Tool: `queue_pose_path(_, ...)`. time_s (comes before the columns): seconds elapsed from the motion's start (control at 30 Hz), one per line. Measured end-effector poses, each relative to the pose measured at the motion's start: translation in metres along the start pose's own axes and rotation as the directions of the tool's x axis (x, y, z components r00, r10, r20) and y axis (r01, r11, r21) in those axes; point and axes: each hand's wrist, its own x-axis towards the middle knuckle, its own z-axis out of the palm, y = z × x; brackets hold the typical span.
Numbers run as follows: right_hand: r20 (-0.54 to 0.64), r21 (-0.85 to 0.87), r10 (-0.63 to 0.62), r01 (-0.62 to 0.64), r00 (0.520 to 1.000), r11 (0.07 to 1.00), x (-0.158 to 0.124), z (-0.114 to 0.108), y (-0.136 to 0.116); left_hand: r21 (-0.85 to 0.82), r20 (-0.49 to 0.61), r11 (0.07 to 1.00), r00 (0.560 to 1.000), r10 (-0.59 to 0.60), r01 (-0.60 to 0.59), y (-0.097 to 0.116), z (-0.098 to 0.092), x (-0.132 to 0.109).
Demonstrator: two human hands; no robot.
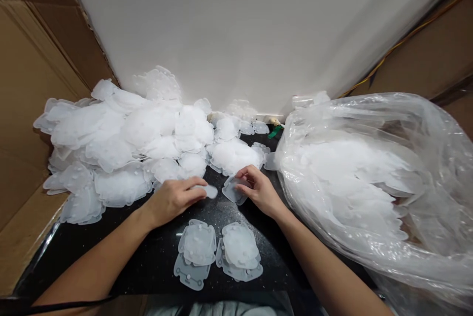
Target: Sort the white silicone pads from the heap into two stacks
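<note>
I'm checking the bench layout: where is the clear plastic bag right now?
In the head view, the clear plastic bag takes up the right side, to the right of the right hand and the loose white plastic pieces.

One head-worn camera. Looks forward and down from above the near edge of the glossy black worktop. Close range: bare left hand and bare right hand near mid-frame, forearms entering from the lower corners. Smooth white upright panel faces the lens up top. Bottom strip dim: pale cloth, perhaps the wearer's clothing.
</note>
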Motion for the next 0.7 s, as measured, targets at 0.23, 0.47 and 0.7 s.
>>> queue_pose_path(0.23,0.069,0.251,0.170,-0.182,0.983,0.951,-0.001,-0.002,-0.006,-0.376,-0.028,0.921,0.993,-0.115,0.096,-0.007,0.014,0.007)
queue_pose_path(0.47,0.146,0.404,0.287,-0.322,0.947,0.856,0.000,-0.006,-0.006,-0.465,-0.036,0.841,0.943,-0.332,0.278,-0.009,0.014,0.008)
queue_pose_path(0.7,0.156,0.410,0.310,-0.347,0.938,0.844,0.001,-0.010,-0.005,-0.588,0.046,0.725,0.910,-0.411,0.358,-0.016,0.014,0.009)
